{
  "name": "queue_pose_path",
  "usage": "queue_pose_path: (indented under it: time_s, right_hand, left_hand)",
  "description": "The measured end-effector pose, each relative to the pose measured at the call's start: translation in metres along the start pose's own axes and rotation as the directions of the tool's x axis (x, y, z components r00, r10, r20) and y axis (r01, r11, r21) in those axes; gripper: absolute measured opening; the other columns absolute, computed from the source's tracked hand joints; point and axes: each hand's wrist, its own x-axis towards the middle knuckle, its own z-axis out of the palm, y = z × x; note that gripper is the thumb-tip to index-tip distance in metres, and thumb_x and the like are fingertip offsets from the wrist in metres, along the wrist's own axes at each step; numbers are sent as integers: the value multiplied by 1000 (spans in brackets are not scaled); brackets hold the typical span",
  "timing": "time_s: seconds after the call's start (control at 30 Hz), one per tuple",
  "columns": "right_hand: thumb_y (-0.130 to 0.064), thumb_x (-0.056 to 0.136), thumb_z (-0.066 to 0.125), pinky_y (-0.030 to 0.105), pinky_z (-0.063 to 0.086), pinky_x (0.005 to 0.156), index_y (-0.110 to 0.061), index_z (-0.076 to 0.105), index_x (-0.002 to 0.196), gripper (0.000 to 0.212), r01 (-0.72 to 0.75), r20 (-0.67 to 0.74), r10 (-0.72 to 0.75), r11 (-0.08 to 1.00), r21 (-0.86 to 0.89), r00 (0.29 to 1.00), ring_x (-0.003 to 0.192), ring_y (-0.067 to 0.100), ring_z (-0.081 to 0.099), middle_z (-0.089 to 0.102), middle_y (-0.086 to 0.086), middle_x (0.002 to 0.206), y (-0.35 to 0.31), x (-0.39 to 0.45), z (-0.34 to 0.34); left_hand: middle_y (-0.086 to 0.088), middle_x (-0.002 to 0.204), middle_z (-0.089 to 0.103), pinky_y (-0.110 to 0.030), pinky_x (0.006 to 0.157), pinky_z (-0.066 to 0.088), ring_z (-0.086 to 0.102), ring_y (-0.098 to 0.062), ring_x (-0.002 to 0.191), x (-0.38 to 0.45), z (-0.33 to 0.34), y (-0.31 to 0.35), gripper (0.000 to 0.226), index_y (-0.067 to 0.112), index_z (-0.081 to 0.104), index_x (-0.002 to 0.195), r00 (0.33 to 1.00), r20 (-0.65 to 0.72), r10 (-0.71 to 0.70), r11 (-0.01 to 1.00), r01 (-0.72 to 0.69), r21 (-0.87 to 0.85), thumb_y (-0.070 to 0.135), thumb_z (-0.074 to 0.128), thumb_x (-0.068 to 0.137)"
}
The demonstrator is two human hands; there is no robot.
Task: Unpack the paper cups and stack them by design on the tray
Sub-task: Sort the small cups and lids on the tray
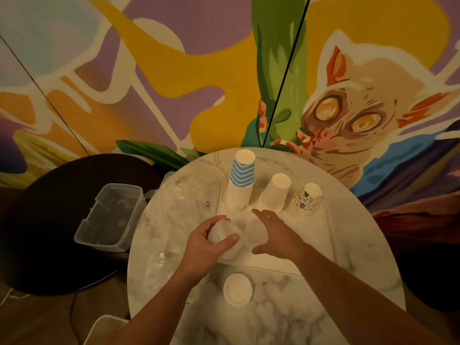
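On a white tray (pixel 326 235) stand three upside-down stacks: a tall blue-and-white zigzag stack (pixel 242 180), a plain white stack (pixel 275 192) and a short stack with colourful prints (pixel 305 199). My left hand (pixel 206 247) grips a stack of pale, translucent-looking cups (pixel 225 234) at the tray's left edge. My right hand (pixel 273 232) hovers open over the tray beside that stack, fingers spread. A white cup stack (pixel 237 290) stands on the marble table (pixel 286 319) in front of the tray.
Crumpled clear plastic wrapping (pixel 174 215) covers the table's left side. A clear plastic container (pixel 112 217) sits on a dark round table (pixel 49 232) to the left. A painted mural wall stands right behind the marble table.
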Motion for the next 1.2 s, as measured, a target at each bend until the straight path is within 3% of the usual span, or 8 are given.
queue_pose_path:
  time_s: [0.07,0.17,0.27,0.33,0.47,0.6,0.8,1.2]
  right_hand:
    - [-45,70,86,41,37,115,-36,21,156,109,13,-115,-11,1000,22,993,145,20,31,21,-3,162,-2,-7,-10]
    - [-40,80,78,34,51,94,-31,56,130,56,203,-465,-97,962,184,880,112,9,57,56,-9,130,-13,-24,-21]
    - [-39,82,77,31,58,70,-26,62,95,23,156,-263,28,742,652,964,81,8,65,64,-4,105,-43,-46,-22]
    - [-35,85,78,33,59,70,-17,59,92,28,30,-30,-11,583,812,1000,80,11,68,65,-1,102,-54,-56,-18]
    - [-27,80,82,30,54,66,-14,53,90,34,-6,23,-38,393,919,999,76,15,66,61,6,89,-56,-67,-23]
    - [-25,90,74,27,50,60,-12,52,95,27,-57,68,-19,358,932,998,72,16,64,66,10,86,-58,-79,-26]
    - [-34,86,75,50,53,91,-8,52,128,55,-100,115,-57,228,969,992,96,34,68,68,24,119,-56,-88,-27]
    - [-34,82,73,53,51,101,-3,57,130,60,-124,136,-65,164,979,989,121,41,60,61,27,130,-43,-81,-27]
  left_hand:
    - [9,115,72,-23,94,54,66,-2,104,-1,0,2,45,23,70,114,1000,4,16,1000,-16,16,15,89,74]
    - [11,115,71,-21,94,54,65,1,104,-2,1,7,50,24,69,116,998,22,63,997,-64,45,15,91,71]
    - [11,117,70,-25,97,54,65,-4,109,-4,9,11,62,26,66,119,990,72,123,989,-128,71,20,96,65]
    - [10,119,69,-29,97,55,65,-9,112,-7,18,16,71,29,64,123,978,118,172,976,-186,112,34,95,60]
    - [9,122,65,-34,97,55,64,-13,115,-12,31,26,79,31,60,127,954,174,245,950,-272,154,45,93,56]
    - [9,129,63,-37,100,54,63,-11,120,-18,29,30,87,35,51,137,934,304,189,955,-247,162,36,93,61]
    - [13,127,63,-16,95,49,61,1,115,-24,22,37,83,34,52,136,926,333,178,958,-241,157,16,94,67]
    - [20,128,62,-24,103,49,59,-5,122,-18,24,24,81,38,53,134,931,309,194,957,-249,147,40,92,64]
